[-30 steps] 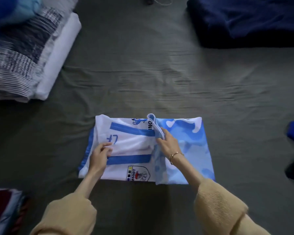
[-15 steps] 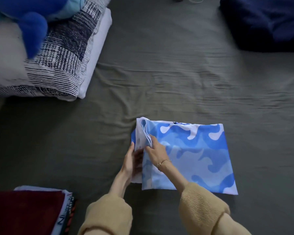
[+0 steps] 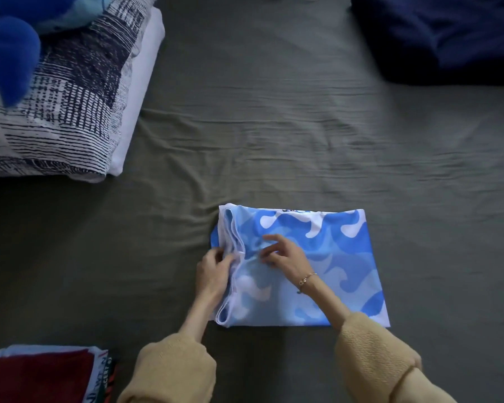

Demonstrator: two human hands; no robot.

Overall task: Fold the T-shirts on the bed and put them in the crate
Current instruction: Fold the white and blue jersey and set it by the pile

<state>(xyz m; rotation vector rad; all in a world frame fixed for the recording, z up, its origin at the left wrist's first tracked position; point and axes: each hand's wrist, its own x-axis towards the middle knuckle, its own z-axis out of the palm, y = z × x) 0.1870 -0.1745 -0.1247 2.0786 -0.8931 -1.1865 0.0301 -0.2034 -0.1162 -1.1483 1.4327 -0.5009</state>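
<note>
At far left a black-and-white striped pillow (image 3: pixel 70 112) carries a blue plush toy (image 3: pixel 10 50), and a stack of folded clothes topped by dark red fabric (image 3: pixel 41 373) sits at the lower left corner. On the grey-green bed sheet (image 3: pixel 274 126), the left hand (image 3: pixel 214 271) pinches the layered left edge of the folded blue-and-white wave-patterned T-shirt (image 3: pixel 344 257). The right hand (image 3: pixel 282 254), fingers loosely bent, rests on the shirt's top just beside it. A dark navy blanket (image 3: pixel 448 33) lies at upper right.
</note>
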